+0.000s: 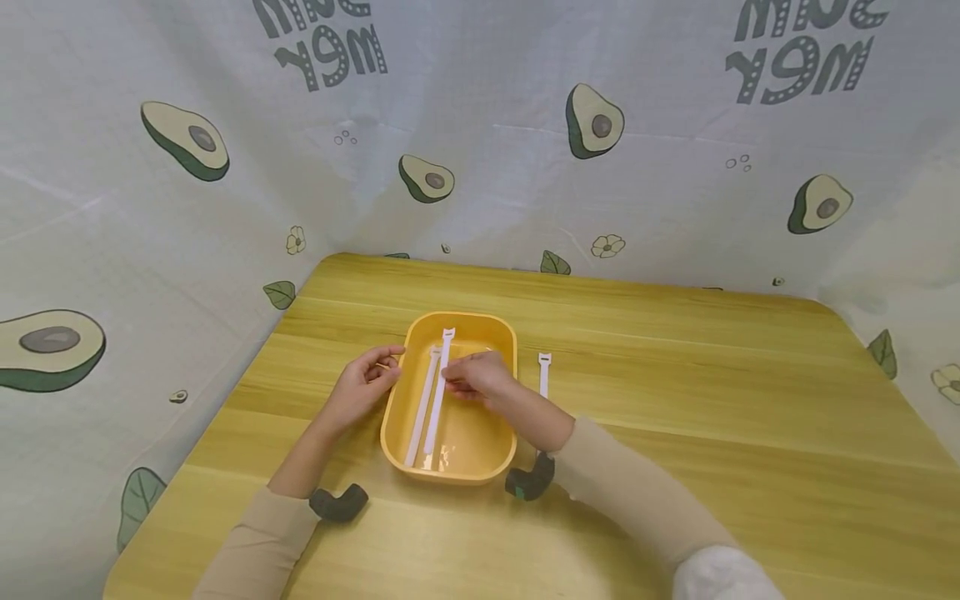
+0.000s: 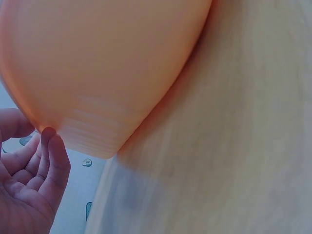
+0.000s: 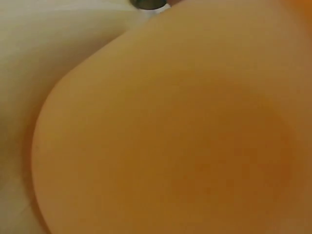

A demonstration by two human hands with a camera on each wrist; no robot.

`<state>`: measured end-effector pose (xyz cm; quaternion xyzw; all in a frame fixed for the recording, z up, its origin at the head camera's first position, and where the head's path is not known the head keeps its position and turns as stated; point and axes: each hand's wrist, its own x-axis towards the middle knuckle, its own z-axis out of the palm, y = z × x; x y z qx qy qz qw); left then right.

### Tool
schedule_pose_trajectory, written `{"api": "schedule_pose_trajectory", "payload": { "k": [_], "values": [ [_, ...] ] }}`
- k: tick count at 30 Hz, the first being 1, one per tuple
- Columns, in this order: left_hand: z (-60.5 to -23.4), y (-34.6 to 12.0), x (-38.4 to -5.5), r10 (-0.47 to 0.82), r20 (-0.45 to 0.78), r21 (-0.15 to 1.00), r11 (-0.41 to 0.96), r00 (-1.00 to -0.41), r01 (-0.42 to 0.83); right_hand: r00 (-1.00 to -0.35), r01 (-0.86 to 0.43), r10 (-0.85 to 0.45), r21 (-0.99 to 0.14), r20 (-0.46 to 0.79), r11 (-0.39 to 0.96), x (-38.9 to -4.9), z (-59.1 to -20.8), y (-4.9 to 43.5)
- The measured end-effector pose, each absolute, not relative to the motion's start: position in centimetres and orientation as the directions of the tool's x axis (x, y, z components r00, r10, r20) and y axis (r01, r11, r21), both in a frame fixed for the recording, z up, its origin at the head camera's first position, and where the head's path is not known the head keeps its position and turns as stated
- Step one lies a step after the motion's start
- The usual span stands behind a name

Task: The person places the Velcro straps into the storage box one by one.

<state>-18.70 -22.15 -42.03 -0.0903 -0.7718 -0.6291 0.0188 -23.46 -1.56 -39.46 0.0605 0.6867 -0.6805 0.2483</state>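
Note:
A yellow tray (image 1: 472, 477) with rounded corners stands on the wooden table. Inside it are two slim white straps with slotted heads. My right hand (image 1: 480, 375) reaches over the tray and pinches one white strap (image 1: 435, 412) near its middle. The other strap (image 1: 422, 408) lies just left of it on the tray floor. At the left rim, my left hand (image 1: 366, 382) touches the outer side of the tray with loosely bent fingers (image 2: 58, 161). In the right wrist view the blurred tray wall (image 3: 170, 146) fills most of the picture, so the right fingers are hidden there.
Right of the tray, another white strap (image 1: 543, 375) lies on the table (image 1: 712, 375), partly covered by the right forearm. Dark curved devices (image 1: 339, 503) sit at both wrists. A white cloth with avocado prints (image 1: 495, 217) hangs behind and beside the table.

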Motion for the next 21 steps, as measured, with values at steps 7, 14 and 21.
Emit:
{"api": "schedule_pose_trajectory", "payload": {
  "k": [7,14,21],
  "values": [
    [-41.96,-22.10,-18.77,0.110,0.139,0.967,0.200,-0.984,0.159,-0.871,0.401,-0.231,-0.899,-0.434,0.177,-23.50,-39.88,-1.85],
    [-41.97,-22.11,-18.71,0.112,0.134,0.967,0.202,-0.985,0.155,-0.885,0.385,-0.158,-0.878,-0.439,0.283,-23.48,-40.31,-2.10],
    [-41.99,-22.11,-18.70,0.112,0.141,0.964,0.212,-0.984,0.162,-0.900,0.360,-0.083,-0.836,-0.429,0.414,-23.46,-40.33,-2.49]
  ]
}}
